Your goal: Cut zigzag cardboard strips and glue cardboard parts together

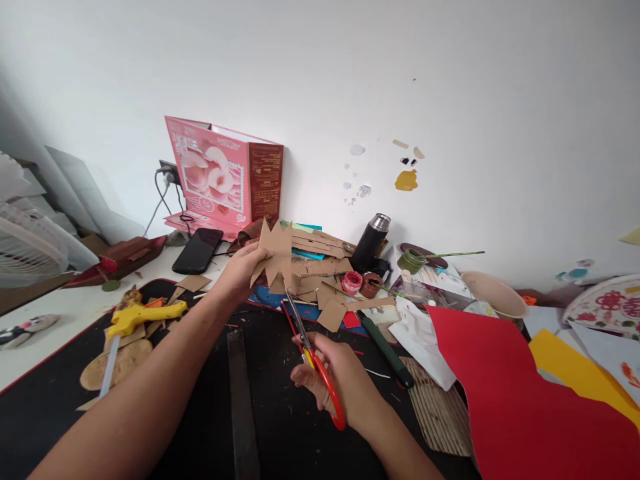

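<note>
My left hand pinches a jagged, star-like piece of brown cardboard by its left side, held up over the back of the work mat. My right hand is closed round the red-orange handles of a pair of scissors. The blades point up and away, their tips at the lower edge of the cardboard piece. I cannot tell whether the tips touch it. Behind and below lie loose cardboard scraps.
A yellow glue gun and black phone lie left. A metal ruler rests on the black mat. Right are a dark green cutter, paint jars, a thermos and red sheet. A pink box stands behind.
</note>
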Tool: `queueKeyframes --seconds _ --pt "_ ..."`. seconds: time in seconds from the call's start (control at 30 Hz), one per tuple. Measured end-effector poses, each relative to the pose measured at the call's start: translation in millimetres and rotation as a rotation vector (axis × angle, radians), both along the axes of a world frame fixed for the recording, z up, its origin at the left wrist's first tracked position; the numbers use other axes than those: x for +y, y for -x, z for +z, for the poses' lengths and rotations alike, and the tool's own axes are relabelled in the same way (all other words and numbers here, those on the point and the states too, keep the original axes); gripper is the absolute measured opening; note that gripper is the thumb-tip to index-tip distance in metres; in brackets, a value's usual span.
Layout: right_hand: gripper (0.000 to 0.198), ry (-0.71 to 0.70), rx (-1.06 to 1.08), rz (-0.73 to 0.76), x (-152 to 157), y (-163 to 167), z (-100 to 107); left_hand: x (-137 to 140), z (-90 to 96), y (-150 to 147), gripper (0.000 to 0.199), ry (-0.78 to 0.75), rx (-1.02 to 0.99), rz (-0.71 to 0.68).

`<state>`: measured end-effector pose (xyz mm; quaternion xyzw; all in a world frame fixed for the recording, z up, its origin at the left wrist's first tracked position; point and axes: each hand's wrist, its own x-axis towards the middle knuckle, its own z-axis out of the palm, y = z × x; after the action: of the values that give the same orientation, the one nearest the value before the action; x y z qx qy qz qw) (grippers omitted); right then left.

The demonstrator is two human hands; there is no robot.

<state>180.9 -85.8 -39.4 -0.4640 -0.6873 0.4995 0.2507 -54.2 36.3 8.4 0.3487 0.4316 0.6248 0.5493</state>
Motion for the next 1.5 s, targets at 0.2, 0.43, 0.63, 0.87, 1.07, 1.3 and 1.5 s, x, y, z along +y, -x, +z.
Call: queueKeyframes --seconds 0.2,0.43,0.63,0.87,1.07,1.3,1.5 --pt "0.082 0.009 0.019 -0.024 0 2 -2 -3 0.4 -4 0.024 0.021 0.038 -0.019" --pt "0.082 0.023 0.028 -0.035 -1 2 0 -3 3.6 -2 0.023 0.011 0.035 -0.001" --pt "0.083 0.009 0.022 -0.030 -1 3 -2 -1 2.3 3 0.020 -0.013 0.019 0.032" --pt "0.078 -0.025 -0.002 -0.038 0 2 -4 1 -1.4 3 0.037 -0.036 0.035 -0.006" --pt "0.073 -0.054 -0.037 -0.015 -2 4 3 -3 3.4 1 0.035 -0.024 0.037 0.016" --pt "0.071 -0.069 -0.048 -0.009 -2 4 7 -5 7.3 -1 0.030 -0.018 0.094 -0.038" --pt "0.076 -0.053 -0.052 -0.022 -1 4 4 -9 3.0 -4 0.027 -0.058 0.158 -0.095"
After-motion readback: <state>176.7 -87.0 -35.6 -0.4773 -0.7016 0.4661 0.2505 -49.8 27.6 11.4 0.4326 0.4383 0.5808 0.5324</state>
